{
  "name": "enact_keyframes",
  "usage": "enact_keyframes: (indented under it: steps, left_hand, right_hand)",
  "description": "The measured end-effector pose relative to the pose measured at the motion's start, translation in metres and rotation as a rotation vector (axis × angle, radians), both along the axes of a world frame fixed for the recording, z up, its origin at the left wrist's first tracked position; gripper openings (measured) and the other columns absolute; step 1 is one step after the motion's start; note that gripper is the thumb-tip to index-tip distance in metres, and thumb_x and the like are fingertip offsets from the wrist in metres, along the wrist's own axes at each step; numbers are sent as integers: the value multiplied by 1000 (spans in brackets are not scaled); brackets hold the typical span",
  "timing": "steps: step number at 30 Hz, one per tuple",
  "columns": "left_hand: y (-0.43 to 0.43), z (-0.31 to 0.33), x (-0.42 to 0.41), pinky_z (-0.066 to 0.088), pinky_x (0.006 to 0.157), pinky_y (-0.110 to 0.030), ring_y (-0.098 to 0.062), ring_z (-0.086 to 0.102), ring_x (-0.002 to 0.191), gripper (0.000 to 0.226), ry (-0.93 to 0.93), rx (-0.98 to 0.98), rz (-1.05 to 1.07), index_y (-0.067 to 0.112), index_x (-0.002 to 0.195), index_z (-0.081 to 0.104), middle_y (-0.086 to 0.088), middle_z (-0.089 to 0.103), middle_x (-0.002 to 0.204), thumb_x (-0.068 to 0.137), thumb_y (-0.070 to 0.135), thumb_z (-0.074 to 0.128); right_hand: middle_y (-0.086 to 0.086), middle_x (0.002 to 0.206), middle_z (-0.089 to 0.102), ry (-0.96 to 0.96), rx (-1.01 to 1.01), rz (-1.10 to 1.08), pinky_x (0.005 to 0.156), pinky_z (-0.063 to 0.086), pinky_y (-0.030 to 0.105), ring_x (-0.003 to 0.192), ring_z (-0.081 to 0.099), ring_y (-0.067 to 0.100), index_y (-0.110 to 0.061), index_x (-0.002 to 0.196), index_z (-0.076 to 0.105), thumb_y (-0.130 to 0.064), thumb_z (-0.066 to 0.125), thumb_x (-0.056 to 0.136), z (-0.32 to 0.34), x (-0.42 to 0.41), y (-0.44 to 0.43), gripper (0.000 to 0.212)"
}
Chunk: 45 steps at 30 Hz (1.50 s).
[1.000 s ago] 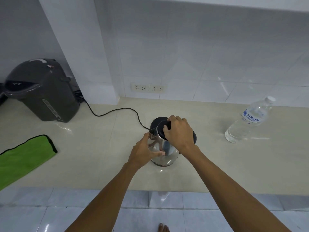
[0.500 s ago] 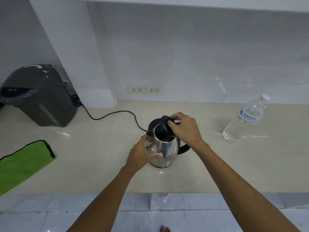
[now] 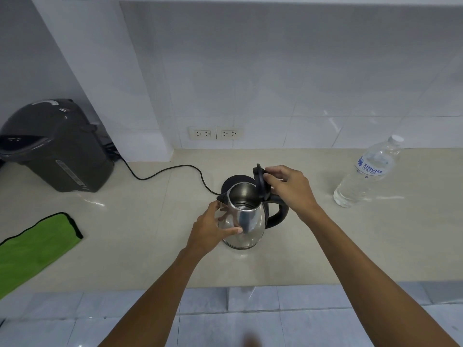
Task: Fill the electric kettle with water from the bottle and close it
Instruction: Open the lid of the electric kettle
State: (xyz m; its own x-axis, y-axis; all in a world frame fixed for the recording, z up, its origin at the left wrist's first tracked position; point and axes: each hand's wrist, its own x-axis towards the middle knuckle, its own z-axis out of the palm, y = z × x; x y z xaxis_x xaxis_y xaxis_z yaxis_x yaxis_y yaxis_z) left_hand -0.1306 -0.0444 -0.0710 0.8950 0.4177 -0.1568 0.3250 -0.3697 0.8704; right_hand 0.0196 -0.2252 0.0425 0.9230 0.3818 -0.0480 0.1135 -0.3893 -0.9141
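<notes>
So the lid [image 3: 260, 182] is now swinging all the way up since a moment ago, standing nearly upright on its hinge, and the kettle [image 3: 244, 219] mouth is showing open. The right hand [image 3: 292, 187] is pinching the lid's edge, grip pressed onto it. The left hand [image 3: 210, 231] is wrapping the steel body, grip spread around it. The bottle [image 3: 368, 172] is standing capped on the tabletop [image 3: 150, 221], well off to the right hand's right.
</notes>
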Motion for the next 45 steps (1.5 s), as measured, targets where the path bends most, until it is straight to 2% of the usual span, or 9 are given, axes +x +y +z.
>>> enact_keyframes:
  steps: [3,9,13,19,21,25,30,36,45]
  left_hand:
    - [-1,1,-1,55,110,-43,-9,65,118,85,-7,1,5,41,131,48,44,50,116,66,39,102]
    - [-1,0,-2,56,110,-44,-14,68,124,86,-13,-17,13,44,132,48,43,53,118,64,41,102]
    - [-2,1,-2,56,109,-42,-14,67,126,87,-9,-14,20,41,133,48,33,55,123,66,40,102]
    - [-4,3,-3,51,100,-26,-4,62,116,83,4,-12,25,40,132,47,42,51,119,69,36,101]
    - [-4,4,-4,48,98,-23,-4,62,115,82,4,-14,30,40,131,47,39,53,120,69,36,101]
    - [-4,3,-3,50,99,-25,-5,62,117,83,10,-20,33,41,132,47,34,55,122,69,36,101]
    - [-4,2,-3,52,105,-31,-7,62,120,89,12,-8,32,33,141,49,22,56,131,69,38,101]
    - [-5,3,-3,50,101,-26,-8,63,123,91,12,-24,32,29,145,49,21,57,132,70,35,100]
    - [-4,1,-2,53,109,-36,-16,64,133,92,22,-16,30,29,145,49,20,56,136,70,38,100]
  right_hand:
    - [-13,105,77,18,43,2,91,62,32,93,74,6,-28,112,78,-30,70,94,-3,2,-5,20]
    - [-2,104,80,125,187,-8,88,63,34,98,76,16,-22,112,79,-23,69,95,-12,6,-19,19]
    - [2,100,81,200,287,-36,87,63,33,97,77,20,-16,111,79,-19,70,96,-13,4,-26,17]
    - [9,97,81,295,385,-78,90,61,32,93,78,20,-10,108,79,-18,74,93,-15,1,-33,17]
    - [13,100,80,320,415,-91,90,61,30,96,78,23,-9,106,79,-18,75,93,-16,0,-35,17]
    - [16,104,79,362,465,-101,84,61,24,101,77,27,-4,106,78,-15,73,94,-19,0,-39,17]
    - [15,106,79,415,516,-127,93,60,30,102,77,28,1,108,76,-7,66,97,-28,1,-46,17]
    - [19,109,78,483,575,-168,86,61,24,103,77,28,4,110,75,0,63,97,-37,2,-51,19]
    - [16,113,78,574,649,-187,91,61,30,106,76,26,2,117,74,-1,61,99,-47,2,-53,22]
